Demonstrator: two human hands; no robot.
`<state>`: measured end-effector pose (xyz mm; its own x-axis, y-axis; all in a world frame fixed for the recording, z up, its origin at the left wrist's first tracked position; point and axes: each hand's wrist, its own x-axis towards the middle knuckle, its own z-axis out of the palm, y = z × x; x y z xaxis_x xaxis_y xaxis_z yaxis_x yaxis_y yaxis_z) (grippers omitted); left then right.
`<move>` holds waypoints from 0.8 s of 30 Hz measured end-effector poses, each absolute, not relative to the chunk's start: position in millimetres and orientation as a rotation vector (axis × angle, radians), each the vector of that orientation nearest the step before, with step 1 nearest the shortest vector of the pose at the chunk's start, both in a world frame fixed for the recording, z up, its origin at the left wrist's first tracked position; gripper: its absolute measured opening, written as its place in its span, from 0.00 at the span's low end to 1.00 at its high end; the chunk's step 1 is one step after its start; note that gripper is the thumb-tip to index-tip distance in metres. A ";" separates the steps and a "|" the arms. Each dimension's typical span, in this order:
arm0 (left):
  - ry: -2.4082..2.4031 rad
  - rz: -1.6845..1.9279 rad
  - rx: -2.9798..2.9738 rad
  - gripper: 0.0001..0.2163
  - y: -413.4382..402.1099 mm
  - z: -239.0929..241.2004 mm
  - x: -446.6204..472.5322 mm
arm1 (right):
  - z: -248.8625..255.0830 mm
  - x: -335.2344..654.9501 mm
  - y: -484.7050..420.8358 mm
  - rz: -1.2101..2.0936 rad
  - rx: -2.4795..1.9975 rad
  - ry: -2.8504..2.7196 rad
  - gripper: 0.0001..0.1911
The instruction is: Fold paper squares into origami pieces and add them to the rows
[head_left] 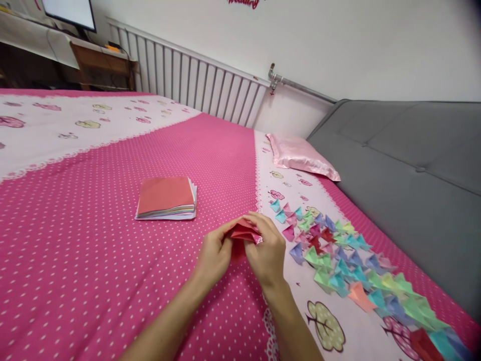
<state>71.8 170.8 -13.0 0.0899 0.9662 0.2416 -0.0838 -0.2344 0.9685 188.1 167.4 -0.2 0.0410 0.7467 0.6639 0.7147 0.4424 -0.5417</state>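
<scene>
Between my two hands is a small folded piece of red paper [244, 231], its layers parted at the top. My left hand [218, 250] pinches its left side, and my right hand [267, 245] grips the right side. Fingers and thumbs cover part of the paper. To the left, a stack of square coloured paper [165, 194] lies on the bed, a red sheet on top. Many folded paper boats [340, 271] in green, blue, pink, purple, red and orange spread over the bed to the right of my hands.
The bed has a pink dotted sheet [112, 260]. A pink satin pillow [300, 156] lies at the back right, against a grey padded headboard [406, 150]. A white radiator [188, 72] runs along the wall. A desk [97, 60] with a monitor [71, 11] stands at the far left.
</scene>
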 end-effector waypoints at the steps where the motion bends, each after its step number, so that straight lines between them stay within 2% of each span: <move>1: 0.992 1.343 1.424 0.18 170.6 -13.7 71.1 | 0.0 187.8 166.9 0.003 -1.262 -1.714 0.20; 7: 1.231 1.341 1.538 0.24 171.6 -19.5 68.0 | 1.6 187.9 164.4 0.032 -1.131 -1.758 0.18; 12: 1.060 1.378 1.110 0.25 171.5 -14.5 71.0 | 2.9 187.7 165.1 0.050 -1.064 -1.632 0.16; 19: 0.723 1.276 0.614 0.17 165.5 -3.4 78.2 | 5.1 185.0 164.7 -0.065 -0.996 -1.689 0.12; 24: 0.533 1.291 0.466 0.16 164.4 1.4 79.7 | 2.4 183.4 164.1 -0.192 -0.971 -1.804 0.16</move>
